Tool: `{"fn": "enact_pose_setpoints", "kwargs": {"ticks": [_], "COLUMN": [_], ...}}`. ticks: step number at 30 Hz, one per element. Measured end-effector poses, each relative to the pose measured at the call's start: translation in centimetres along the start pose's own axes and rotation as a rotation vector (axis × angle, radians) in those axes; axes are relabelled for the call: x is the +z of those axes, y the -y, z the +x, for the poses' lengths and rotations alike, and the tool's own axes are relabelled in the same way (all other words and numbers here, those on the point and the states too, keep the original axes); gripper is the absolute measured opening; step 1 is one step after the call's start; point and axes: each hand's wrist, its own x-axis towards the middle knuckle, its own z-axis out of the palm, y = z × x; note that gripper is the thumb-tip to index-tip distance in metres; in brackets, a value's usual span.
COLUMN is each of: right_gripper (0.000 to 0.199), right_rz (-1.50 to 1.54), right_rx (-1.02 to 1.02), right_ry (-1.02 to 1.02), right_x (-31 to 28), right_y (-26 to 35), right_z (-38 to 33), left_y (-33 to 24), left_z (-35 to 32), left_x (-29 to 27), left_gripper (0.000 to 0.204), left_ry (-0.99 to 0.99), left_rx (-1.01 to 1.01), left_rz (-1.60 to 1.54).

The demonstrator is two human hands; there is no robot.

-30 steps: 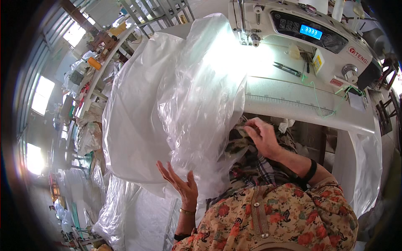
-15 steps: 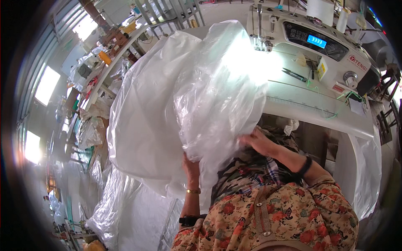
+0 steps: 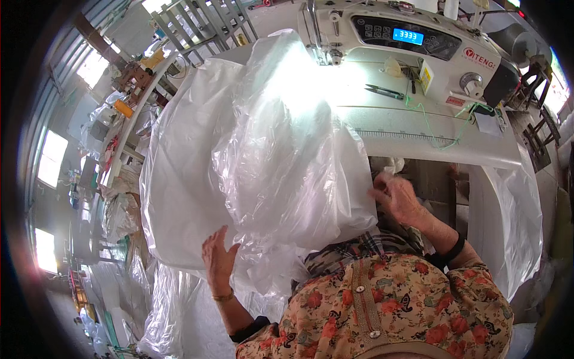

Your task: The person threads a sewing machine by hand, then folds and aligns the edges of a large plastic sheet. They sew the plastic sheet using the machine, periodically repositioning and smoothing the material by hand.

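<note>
A large, crinkled sheet of translucent white plastic point(image 3: 287, 179) spreads over the table edge and down to my lap. Its far end lies under the bright lamp of the sewing machine point(image 3: 406, 36). My left hand point(image 3: 220, 256) rests at the sheet's lower left part, fingers spread and holding nothing. At the sheet's right edge is my right hand point(image 3: 397, 197), its fingers curled in a pinch against that edge. The exact grip of those fingertips is hard to see.
Dark thread snips point(image 3: 384, 91) and loose green thread point(image 3: 427, 122) lie on the machine table point(image 3: 412, 134), right of the needle. More clear plastic point(image 3: 164, 311) hangs at the lower left. A cluttered shelf point(image 3: 128, 128) stands left, a grey slatted rack point(image 3: 206, 27) behind.
My left hand has let go of the plastic and moved left, its fingers spreading. My right hand has shifted right and away from me, and the sheet is spread wider toward the right.
</note>
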Motion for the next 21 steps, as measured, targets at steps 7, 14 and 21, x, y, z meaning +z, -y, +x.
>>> {"fn": "enact_pose_setpoints", "kwargs": {"ticks": [7, 14, 21], "right_gripper": [0.009, 0.012, 0.017], "right_rz": [0.226, 0.12, 0.023], "right_rx": [-0.142, -0.784, -0.918], "right_ry": [-0.186, -0.236, 0.085], "right_x": [-0.5, 6.0, 7.6], "right_y": [5.7, 5.7, 3.1], "right_z": [1.1, 2.7, 5.3], "left_y": [-14.7, -20.9, -12.0], "left_z": [1.7, 12.2, 19.5], "left_x": [-7.9, -3.1, 1.2], "left_gripper": [0.035, 0.042, 0.048], "left_ry": [-0.307, -0.386, -0.311], "left_rx": [0.718, 0.815, 0.206], "left_rz": [-0.187, -0.02, 0.16]}}
